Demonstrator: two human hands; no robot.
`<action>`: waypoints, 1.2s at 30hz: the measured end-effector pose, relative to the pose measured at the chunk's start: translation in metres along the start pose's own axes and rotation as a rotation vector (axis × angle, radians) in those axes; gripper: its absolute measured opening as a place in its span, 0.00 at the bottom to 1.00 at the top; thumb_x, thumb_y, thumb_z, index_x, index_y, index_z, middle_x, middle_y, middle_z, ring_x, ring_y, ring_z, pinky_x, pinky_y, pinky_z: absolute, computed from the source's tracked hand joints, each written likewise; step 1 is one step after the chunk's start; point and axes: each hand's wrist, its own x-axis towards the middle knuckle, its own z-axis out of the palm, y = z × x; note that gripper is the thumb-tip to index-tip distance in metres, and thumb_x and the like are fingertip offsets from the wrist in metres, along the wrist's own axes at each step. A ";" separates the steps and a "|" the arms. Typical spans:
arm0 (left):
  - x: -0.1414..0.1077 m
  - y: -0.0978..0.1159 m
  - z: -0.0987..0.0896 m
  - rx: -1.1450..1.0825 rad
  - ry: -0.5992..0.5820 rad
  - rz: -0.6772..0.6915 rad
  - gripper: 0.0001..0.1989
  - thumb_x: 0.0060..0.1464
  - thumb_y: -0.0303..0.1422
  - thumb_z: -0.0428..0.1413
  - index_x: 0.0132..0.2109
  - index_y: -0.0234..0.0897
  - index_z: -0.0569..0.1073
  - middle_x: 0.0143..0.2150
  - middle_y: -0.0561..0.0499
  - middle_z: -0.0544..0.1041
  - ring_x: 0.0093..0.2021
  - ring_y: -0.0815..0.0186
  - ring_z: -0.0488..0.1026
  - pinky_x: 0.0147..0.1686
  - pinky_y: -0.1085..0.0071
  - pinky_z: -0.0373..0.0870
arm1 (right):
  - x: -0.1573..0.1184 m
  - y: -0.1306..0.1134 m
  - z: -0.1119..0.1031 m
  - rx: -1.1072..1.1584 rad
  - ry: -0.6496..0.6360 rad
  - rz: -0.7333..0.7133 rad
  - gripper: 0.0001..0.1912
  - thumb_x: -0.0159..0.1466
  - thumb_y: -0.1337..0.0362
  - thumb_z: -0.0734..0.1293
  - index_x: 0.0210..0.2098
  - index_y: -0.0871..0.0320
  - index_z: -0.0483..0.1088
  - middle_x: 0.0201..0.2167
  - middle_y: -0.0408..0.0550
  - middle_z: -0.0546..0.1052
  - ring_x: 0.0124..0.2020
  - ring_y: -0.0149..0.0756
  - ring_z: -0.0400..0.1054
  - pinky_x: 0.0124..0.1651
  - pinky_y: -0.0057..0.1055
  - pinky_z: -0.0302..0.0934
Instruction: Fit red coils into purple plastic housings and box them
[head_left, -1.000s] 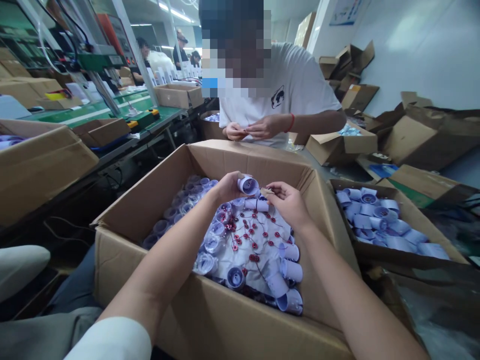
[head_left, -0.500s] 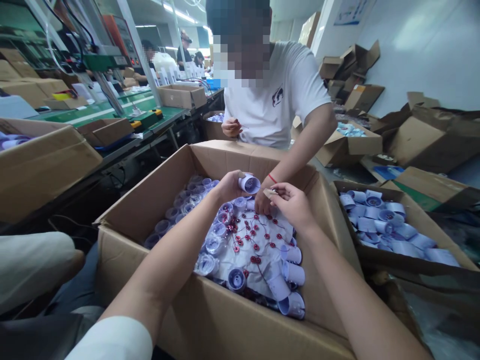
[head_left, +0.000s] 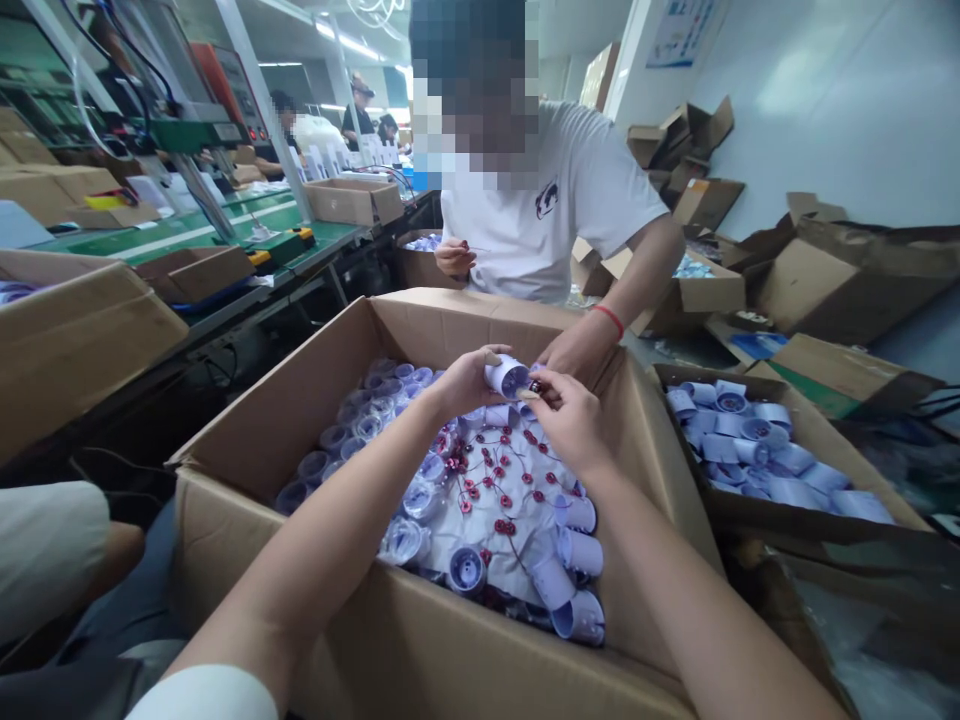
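My left hand (head_left: pixel 469 385) is closed around a pale lavender plastic cup (head_left: pixel 501 374), its open end turned to the right. At that opening, my right hand (head_left: pixel 566 412) pinches a small dark red part (head_left: pixel 535 387) between thumb and fingertips; a beige covering shows at the thumb tip. Below both hands, several small red parts with thin wires (head_left: pixel 506 500) lie scattered on a white sheet (head_left: pixel 465 535). Similar cups (head_left: pixel 577 550) line the sheet's right side, and clear-wrapped ones (head_left: pixel 367 427) fill the left. All of this sits inside a large cardboard box (head_left: pixel 450 640).
Across the box, a co-worker (head_left: pixel 555 210) reaches an arm down into it, close behind my right hand. Another carton (head_left: pixel 810 430) of lavender cups stands at the right. A green conveyor bench (head_left: pixel 262 215) with a press runs along the left. Cardboard boxes (head_left: pixel 825 270) pile up by the wall.
My right hand has moved left, bringing the small dark red part to the cup's opening. The co-worker's reaching hand has shifted right and is now partly behind my right hand.
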 end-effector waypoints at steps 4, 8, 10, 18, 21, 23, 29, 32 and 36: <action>-0.004 -0.002 0.011 0.013 0.015 0.075 0.31 0.44 0.24 0.48 0.57 0.46 0.58 0.29 0.55 0.68 0.25 0.68 0.69 0.26 0.66 0.74 | 0.000 -0.005 -0.001 -0.112 0.057 -0.054 0.10 0.56 0.66 0.65 0.38 0.58 0.72 0.33 0.50 0.76 0.31 0.39 0.69 0.37 0.36 0.64; -0.005 -0.005 0.016 0.000 -0.015 0.095 0.30 0.45 0.24 0.49 0.58 0.45 0.59 0.30 0.53 0.69 0.26 0.67 0.69 0.26 0.69 0.72 | -0.002 -0.008 0.001 -0.283 0.139 -0.188 0.07 0.56 0.69 0.65 0.34 0.57 0.73 0.36 0.53 0.74 0.40 0.45 0.65 0.45 0.42 0.62; -0.005 -0.007 0.019 -0.021 -0.020 0.058 0.26 0.44 0.24 0.49 0.54 0.41 0.63 0.32 0.51 0.71 0.29 0.66 0.70 0.27 0.70 0.72 | -0.003 -0.008 0.002 -0.335 0.165 -0.221 0.06 0.56 0.69 0.65 0.32 0.58 0.74 0.38 0.54 0.73 0.42 0.46 0.63 0.46 0.44 0.61; -0.006 -0.011 0.023 -0.127 0.020 0.027 0.13 0.45 0.24 0.48 0.39 0.34 0.71 0.33 0.49 0.73 0.29 0.66 0.70 0.25 0.71 0.71 | 0.000 0.002 0.004 -0.234 0.053 -0.238 0.11 0.58 0.68 0.62 0.36 0.55 0.75 0.40 0.52 0.73 0.42 0.44 0.66 0.47 0.42 0.62; -0.005 -0.013 0.022 -0.134 0.028 0.012 0.14 0.45 0.24 0.48 0.39 0.34 0.71 0.31 0.49 0.73 0.27 0.66 0.70 0.24 0.71 0.70 | 0.000 0.002 0.004 -0.146 0.060 -0.215 0.11 0.58 0.68 0.61 0.34 0.55 0.75 0.39 0.52 0.73 0.41 0.42 0.68 0.46 0.40 0.63; -0.004 -0.015 0.022 -0.132 0.009 -0.003 0.14 0.45 0.24 0.48 0.40 0.33 0.72 0.30 0.49 0.73 0.26 0.66 0.70 0.24 0.71 0.71 | 0.000 0.000 0.003 -0.088 0.091 -0.166 0.09 0.57 0.68 0.62 0.32 0.55 0.74 0.36 0.50 0.74 0.39 0.41 0.69 0.43 0.39 0.64; -0.003 -0.020 0.023 -0.129 -0.031 0.032 0.13 0.44 0.26 0.49 0.38 0.31 0.74 0.33 0.45 0.76 0.29 0.65 0.72 0.26 0.72 0.70 | -0.002 -0.003 0.007 0.134 0.174 0.136 0.11 0.51 0.67 0.66 0.35 0.55 0.65 0.31 0.45 0.73 0.30 0.36 0.68 0.34 0.34 0.64; -0.003 -0.024 0.024 -0.120 -0.013 0.052 0.13 0.44 0.26 0.49 0.37 0.31 0.74 0.33 0.45 0.77 0.30 0.65 0.72 0.27 0.73 0.69 | -0.003 0.001 0.010 0.188 0.123 0.234 0.19 0.50 0.66 0.67 0.42 0.55 0.64 0.34 0.46 0.74 0.32 0.37 0.69 0.38 0.36 0.64; -0.003 -0.030 0.026 -0.128 0.040 0.028 0.13 0.45 0.28 0.49 0.38 0.32 0.74 0.28 0.48 0.75 0.24 0.68 0.69 0.22 0.75 0.67 | -0.006 0.003 0.013 0.167 0.075 0.226 0.14 0.52 0.65 0.64 0.40 0.56 0.68 0.38 0.50 0.75 0.40 0.41 0.69 0.45 0.39 0.61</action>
